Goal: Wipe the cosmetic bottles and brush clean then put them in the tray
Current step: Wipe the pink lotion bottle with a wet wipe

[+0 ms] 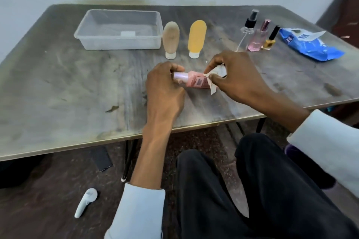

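A pink cosmetic bottle (196, 82) with a pale lilac cap lies sideways just above the table. My left hand (165, 87) grips its cap end. My right hand (233, 75) pinches a white wipe (212, 81) against the bottle's other end. An empty clear plastic tray (118, 43) stands at the back left. Beside it stand a beige tube (171, 39) and a yellow tube (197, 37), both cap down. Further right are a clear spray bottle (248, 27), a pink perfume bottle (258, 39) and a yellow nail polish bottle (271, 40). No brush is visible.
A blue wipes packet (310, 44) lies open at the right back of the worn wooden table (77, 83). A dark chair (343, 15) stands past the right corner. On the floor lie a white handheld device (85, 203) and a dark flat object (102, 158).
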